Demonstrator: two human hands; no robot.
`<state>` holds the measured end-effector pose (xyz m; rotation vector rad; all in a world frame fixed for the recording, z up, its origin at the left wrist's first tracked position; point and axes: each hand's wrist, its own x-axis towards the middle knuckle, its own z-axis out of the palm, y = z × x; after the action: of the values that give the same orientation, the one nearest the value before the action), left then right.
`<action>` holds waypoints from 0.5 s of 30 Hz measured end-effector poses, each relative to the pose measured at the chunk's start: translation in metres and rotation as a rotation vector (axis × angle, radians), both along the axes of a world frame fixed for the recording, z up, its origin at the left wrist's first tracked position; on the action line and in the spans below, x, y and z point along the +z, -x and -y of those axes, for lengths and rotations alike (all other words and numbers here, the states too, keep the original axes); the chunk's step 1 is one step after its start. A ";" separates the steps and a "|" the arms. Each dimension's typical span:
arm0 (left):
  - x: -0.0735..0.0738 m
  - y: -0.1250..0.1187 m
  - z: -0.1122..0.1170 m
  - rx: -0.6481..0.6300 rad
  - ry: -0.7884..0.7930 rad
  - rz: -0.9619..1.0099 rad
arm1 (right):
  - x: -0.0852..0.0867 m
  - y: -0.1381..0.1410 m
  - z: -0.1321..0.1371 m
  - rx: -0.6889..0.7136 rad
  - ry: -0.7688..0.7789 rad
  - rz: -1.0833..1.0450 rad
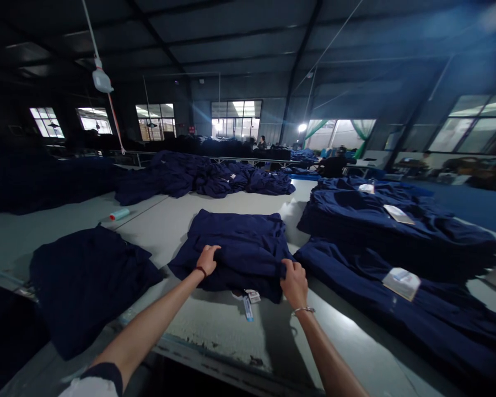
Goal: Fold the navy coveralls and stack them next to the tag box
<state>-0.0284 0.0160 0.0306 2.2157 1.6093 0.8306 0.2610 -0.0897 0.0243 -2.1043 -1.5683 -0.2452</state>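
A folded navy garment (237, 242) lies on the grey table (215, 322) straight ahead of me. My left hand (207, 260) grips its near left fold with fingers curled into the cloth. My right hand (294, 282) pinches the near right corner, fingers closed on the fabric. White and blue hang tags (248, 302) stick out from under the garment's near edge, between my hands.
A navy garment pile (86, 278) lies at the left, hanging over the table edge. Stacks of folded navy garments with paper tags (397, 231) fill the right. A loose heap (206, 176) sits further back, with a small roll (119, 214) near it. A person (334, 162) sits far off.
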 end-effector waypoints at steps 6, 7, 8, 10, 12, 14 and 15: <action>-0.002 -0.010 0.017 -0.034 -0.005 -0.157 | 0.015 0.019 -0.008 0.176 -0.023 0.184; 0.003 -0.010 0.018 -0.013 -0.002 -0.183 | 0.017 0.019 -0.010 0.184 -0.006 0.160; 0.009 -0.009 0.018 0.015 -0.004 -0.199 | 0.018 0.018 -0.012 0.169 0.002 0.114; 0.020 -0.006 0.017 0.081 -0.040 -0.215 | 0.018 0.015 -0.013 0.070 -0.022 -0.020; 0.029 -0.002 0.016 0.134 -0.107 -0.218 | 0.017 0.011 -0.012 -0.023 -0.083 -0.122; 0.033 0.001 0.017 0.138 -0.174 -0.249 | 0.014 0.009 -0.010 -0.012 -0.123 -0.107; 0.033 0.002 0.018 0.124 -0.205 -0.280 | 0.013 0.009 -0.008 0.022 -0.124 -0.066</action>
<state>-0.0301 -0.0017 0.0634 2.4884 1.8805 0.7750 0.2522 -0.0813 0.0376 -1.9795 -1.4984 -0.2562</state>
